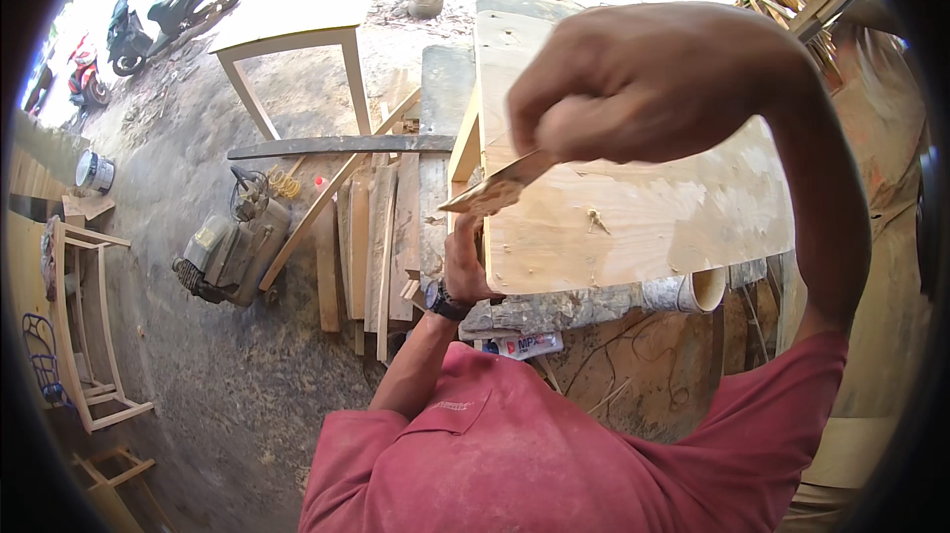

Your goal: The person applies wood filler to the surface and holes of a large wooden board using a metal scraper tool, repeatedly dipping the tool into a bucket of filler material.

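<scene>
- Right hand [633,88]: closed in a fist around the handle of a putty knife [495,192], blade angled down toward the near edge of the plywood panel [643,216], apparently to work that edge.
- Left hand [465,261]: fingers curled against the panel's corner, gripping it, seemingly to steady it.
- Panel: lies flat on the desk [554,310].
- Surroundings: loose planks [371,236] and a small engine [233,251] on the dirt floor.

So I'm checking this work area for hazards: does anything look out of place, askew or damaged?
Yes. Loose planks lie in an uneven pile on the dirt ground beside a small engine machine. The plywood board rests on rough supports. The right hand holds a flat blade close above the left hand.
</scene>
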Available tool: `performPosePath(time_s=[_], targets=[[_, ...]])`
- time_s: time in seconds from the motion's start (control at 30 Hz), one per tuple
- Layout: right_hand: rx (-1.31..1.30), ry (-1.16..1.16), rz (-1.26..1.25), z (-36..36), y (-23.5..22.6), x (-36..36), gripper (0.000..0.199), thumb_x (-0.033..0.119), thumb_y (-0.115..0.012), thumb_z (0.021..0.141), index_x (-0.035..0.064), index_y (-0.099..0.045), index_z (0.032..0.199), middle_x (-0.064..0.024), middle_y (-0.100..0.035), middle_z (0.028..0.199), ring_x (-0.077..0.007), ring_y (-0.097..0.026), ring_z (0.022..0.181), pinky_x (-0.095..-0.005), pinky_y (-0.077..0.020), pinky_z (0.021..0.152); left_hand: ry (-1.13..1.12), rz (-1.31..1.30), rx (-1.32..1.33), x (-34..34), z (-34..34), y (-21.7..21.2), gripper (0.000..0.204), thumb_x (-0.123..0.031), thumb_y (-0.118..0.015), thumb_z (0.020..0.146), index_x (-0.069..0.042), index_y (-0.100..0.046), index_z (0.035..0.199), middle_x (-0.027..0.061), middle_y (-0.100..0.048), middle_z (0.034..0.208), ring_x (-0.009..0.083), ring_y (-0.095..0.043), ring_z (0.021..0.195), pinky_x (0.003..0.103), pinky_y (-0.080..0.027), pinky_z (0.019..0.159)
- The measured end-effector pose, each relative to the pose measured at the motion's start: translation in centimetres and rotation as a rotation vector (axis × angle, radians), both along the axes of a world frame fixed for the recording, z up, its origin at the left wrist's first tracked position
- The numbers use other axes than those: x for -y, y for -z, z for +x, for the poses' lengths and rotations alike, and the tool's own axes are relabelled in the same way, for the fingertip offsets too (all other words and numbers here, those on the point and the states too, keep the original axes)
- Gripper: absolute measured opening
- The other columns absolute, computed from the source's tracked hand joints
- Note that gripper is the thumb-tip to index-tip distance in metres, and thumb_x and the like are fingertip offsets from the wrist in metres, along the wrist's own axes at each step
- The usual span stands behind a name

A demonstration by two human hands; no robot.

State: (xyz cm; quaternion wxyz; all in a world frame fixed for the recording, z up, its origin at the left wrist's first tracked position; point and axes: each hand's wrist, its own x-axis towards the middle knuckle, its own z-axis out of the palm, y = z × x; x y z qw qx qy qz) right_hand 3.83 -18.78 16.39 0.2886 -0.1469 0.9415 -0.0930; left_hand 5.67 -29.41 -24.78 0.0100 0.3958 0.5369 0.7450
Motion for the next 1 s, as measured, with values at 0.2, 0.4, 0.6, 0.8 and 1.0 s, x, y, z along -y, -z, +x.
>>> performPosePath(time_s=[0.2, 0.4, 0.6, 0.8, 1.0], targets=[[-0.063, 0.280, -0.539, 7.6, 0.4, -6.6, 0.035, 0.032, -0.052, 0.105, 0.0016, -0.069, 0.106, 0.0014, -0.056, 0.064, -0.0052, -0.052, 0.051, -0.0213, -0.0391, 0.042, -0.002, -0.012, -0.111, -0.2, -0.3, -0.6, 0.108, -0.027, -0.093, 0.072, 0.002, -0.025, 0.150, 0.0263, -0.071, 0.116, 0.0346, -0.074, 0.101, 0.042, -0.059, 0.085], [-0.231, 0.429, -0.288, 13.6, 3.4, -6.1, 0.023, 0.021, -0.065, 0.097, 0.0033, -0.071, 0.110, -0.0036, -0.060, 0.061, -0.0156, -0.055, 0.052, -0.0331, -0.0471, 0.054, -0.077, -0.028, -0.187, -0.1, -0.7, -0.5, 0.111, -0.034, -0.093, 0.071, 0.006, -0.025, 0.150, 0.0257, -0.070, 0.117, 0.0361, -0.074, 0.101, 0.045, -0.059, 0.085], [-0.199, 0.258, -0.097, 8.9, 1.2, -3.3, 0.024, 0.024, -0.064, 0.095, 0.0014, -0.072, 0.099, -0.0143, -0.065, 0.064, -0.0263, -0.064, 0.059, -0.0423, -0.0497, 0.065, -0.096, -0.122, -0.231, 0.2, -0.8, 0.4, 0.117, -0.040, -0.096, 0.065, 0.004, -0.028, 0.150, 0.0244, -0.069, 0.120, 0.0373, -0.073, 0.102, 0.046, -0.060, 0.086], [-0.415, -0.038, 0.242, -0.4, 2.2, -1.4, 0.033, 0.029, -0.053, 0.103, 0.0004, -0.070, 0.102, -0.0150, -0.069, 0.090, -0.0319, -0.066, 0.091, -0.0458, -0.0486, 0.089, -0.064, -0.150, -0.196, 0.3, -0.8, 0.9, 0.121, -0.039, -0.098, 0.062, 0.001, -0.027, 0.151, 0.0240, -0.070, 0.120, 0.0357, -0.073, 0.104, 0.045, -0.060, 0.086], [-0.057, 0.115, 0.395, -5.5, 3.5, -0.2, 0.033, 0.022, -0.047, 0.099, -0.0037, -0.068, 0.093, -0.0160, -0.068, 0.073, -0.0253, -0.066, 0.067, -0.0449, -0.0540, 0.072, -0.029, -0.028, -0.130, 0.3, -0.4, -2.3, 0.118, -0.034, -0.098, 0.061, -0.003, -0.030, 0.152, 0.0239, -0.066, 0.128, 0.0351, -0.070, 0.113, 0.044, -0.056, 0.095]])
